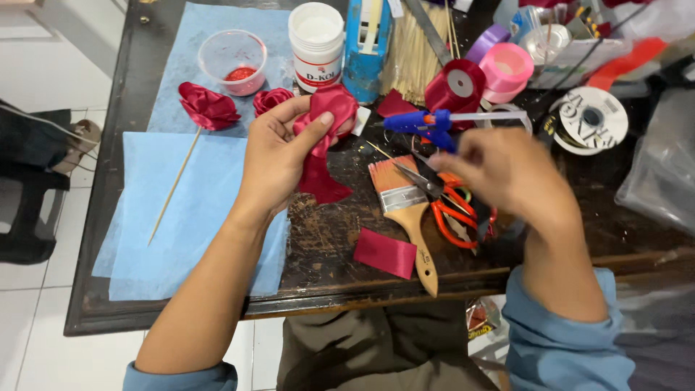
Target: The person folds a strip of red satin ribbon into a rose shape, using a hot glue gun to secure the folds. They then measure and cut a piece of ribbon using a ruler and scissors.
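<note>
The dark wooden table (340, 275) carries all work items. Two light blue sheets (195, 217) cover its left portion, one behind the other.

The left hand (279, 156) is raised over the table near the edge of the front sheet. Its fingers and thumb are closed around a partly formed red ribbon flower (327, 119), with a loose ribbon tail hanging down from the palm to the table surface.

The right hand (507, 174) hovers over the table to the right of centre, above the orange-handled scissors (445, 203). It is motion-blurred; whether its fingers are open or closed cannot be determined. A blue glue gun (427, 124) lies just behind this hand, nozzle pointing right.

A flat paintbrush (405, 210) with a wooden handle lies between the hands, bristles pointing away from the person. A cut square of red ribbon (385, 252) lies beside its handle.

A finished red ribbon rose (208, 106) on a thin wooden stick lies across the blue sheets. A smaller red rose (271, 99) sits just behind the left hand.

At the rear stand a white jar (316, 43), a clear plastic cup (233, 61) with red contents, and a red ribbon spool (457, 85) beside a pink ribbon spool (505, 69).
</note>
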